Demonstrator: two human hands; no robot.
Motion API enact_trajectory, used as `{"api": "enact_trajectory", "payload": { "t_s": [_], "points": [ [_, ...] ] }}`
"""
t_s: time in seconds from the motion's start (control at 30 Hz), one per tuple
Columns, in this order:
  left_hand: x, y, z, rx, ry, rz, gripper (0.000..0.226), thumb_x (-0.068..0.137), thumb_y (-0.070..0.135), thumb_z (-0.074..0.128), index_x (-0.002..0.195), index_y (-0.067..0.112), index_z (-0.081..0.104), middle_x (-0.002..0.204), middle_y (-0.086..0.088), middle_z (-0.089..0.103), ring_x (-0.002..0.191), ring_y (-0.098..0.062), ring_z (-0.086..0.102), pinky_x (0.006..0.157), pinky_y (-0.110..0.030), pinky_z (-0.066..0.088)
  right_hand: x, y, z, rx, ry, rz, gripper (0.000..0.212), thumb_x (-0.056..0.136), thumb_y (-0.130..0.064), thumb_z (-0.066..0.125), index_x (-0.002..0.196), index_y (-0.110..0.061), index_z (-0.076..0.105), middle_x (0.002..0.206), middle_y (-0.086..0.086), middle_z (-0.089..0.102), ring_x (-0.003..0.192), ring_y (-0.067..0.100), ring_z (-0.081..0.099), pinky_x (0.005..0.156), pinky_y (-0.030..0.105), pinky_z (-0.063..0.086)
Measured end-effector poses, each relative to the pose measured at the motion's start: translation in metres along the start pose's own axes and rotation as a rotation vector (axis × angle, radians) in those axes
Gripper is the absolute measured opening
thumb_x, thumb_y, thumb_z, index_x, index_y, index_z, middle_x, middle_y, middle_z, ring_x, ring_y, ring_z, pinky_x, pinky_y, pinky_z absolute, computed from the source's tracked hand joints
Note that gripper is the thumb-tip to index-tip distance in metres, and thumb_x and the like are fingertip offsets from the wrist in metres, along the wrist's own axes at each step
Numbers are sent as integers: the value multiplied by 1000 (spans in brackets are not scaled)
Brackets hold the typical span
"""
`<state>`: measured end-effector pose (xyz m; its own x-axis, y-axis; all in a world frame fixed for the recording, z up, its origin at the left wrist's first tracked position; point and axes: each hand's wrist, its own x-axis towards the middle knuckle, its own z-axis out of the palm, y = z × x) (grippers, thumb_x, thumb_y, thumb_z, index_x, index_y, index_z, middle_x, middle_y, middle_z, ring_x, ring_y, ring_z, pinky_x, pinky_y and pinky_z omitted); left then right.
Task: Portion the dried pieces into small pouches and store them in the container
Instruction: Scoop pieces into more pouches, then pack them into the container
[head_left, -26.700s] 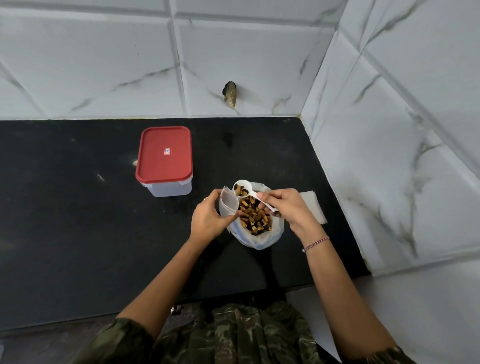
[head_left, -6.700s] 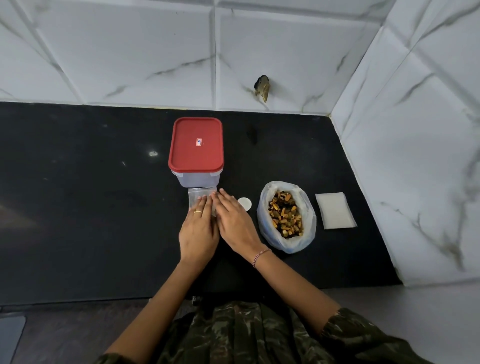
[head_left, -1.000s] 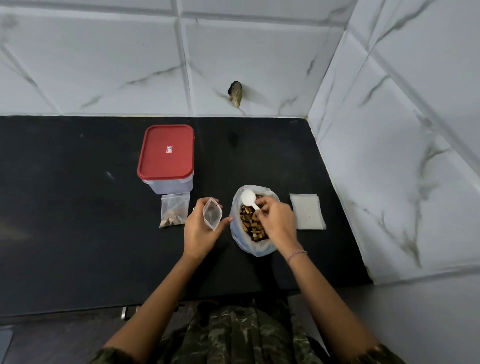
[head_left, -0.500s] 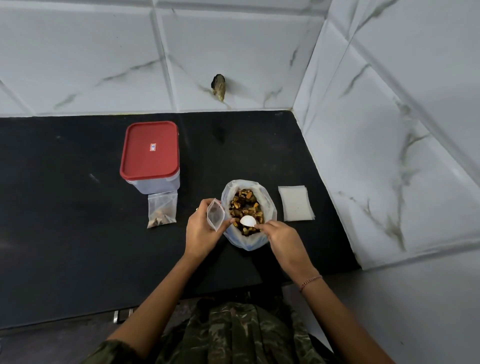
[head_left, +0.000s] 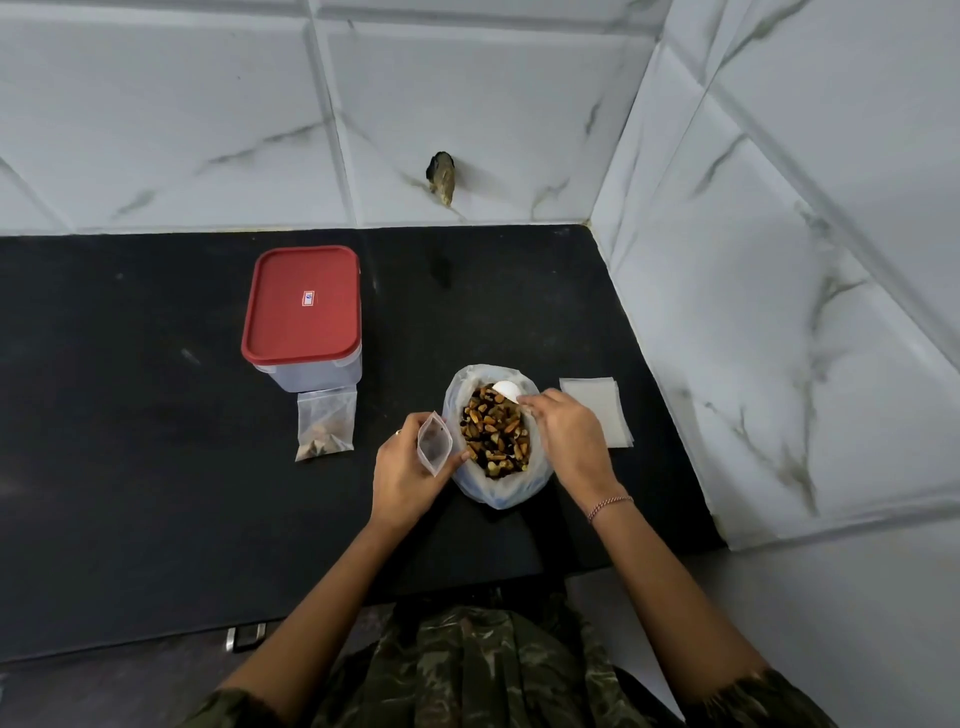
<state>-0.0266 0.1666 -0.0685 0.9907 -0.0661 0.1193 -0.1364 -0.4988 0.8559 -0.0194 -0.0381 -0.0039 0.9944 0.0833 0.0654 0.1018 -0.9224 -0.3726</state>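
A white plastic bag (head_left: 470, 480) lies open on the black counter, full of brown and yellow dried pieces (head_left: 493, 428). My right hand (head_left: 566, 436) holds a small white spoon (head_left: 506, 389), its bowl at the far end of the bag over the pieces. Just left of the bag, my left hand (head_left: 405, 475) pinches an empty clear pouch (head_left: 434, 441) with its mouth held open. A filled pouch (head_left: 326, 425) lies flat in front of the clear container with the red lid (head_left: 304, 306), which is closed.
A stack of flat empty pouches (head_left: 597, 410) lies right of the bag. The counter (head_left: 130, 441) ends at tiled walls behind and on the right, where a dark fitting (head_left: 441, 176) juts from the back wall. Its front edge is near my body.
The spoon has gone from the near end of the bag to its far end in the last half second. My left hand keeps the open pouch beside the bag.
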Motion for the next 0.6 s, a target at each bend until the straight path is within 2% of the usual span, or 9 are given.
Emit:
{"api": "enact_trajectory", "payload": {
  "t_s": [0.07,0.2,0.4,0.6],
  "points": [
    [0,-1,1,8,-5,-8,48,72,44,78,108,33,47,104,10,66,95,-3,62,77,-20,51,6,2,-1,-36,-6,7,33,91,-10,57,124,-15,60,112,3,62,100,15,59,85,25,49],
    [-2,-1,5,49,-13,8,49,71,46,78,107,33,47,104,11,64,95,-6,61,78,-24,51,16,0,-4,-138,-86,-24,39,89,-12,59,127,-18,56,118,1,60,106,13,56,88,22,45],
    [-2,0,10,145,5,7,53,70,47,79,108,19,54,99,9,65,89,-6,60,77,-32,54,11,-4,-6,-204,-128,-65,35,92,-14,56,126,-21,57,115,-1,60,100,13,59,84,24,49],
    [-2,0,13,168,3,-11,53,70,49,79,106,19,54,99,8,66,89,-7,61,79,-38,54,12,-6,0,-295,-120,-110,36,90,-13,57,126,-14,56,122,4,56,106,16,52,86,25,47]
  ]
}}
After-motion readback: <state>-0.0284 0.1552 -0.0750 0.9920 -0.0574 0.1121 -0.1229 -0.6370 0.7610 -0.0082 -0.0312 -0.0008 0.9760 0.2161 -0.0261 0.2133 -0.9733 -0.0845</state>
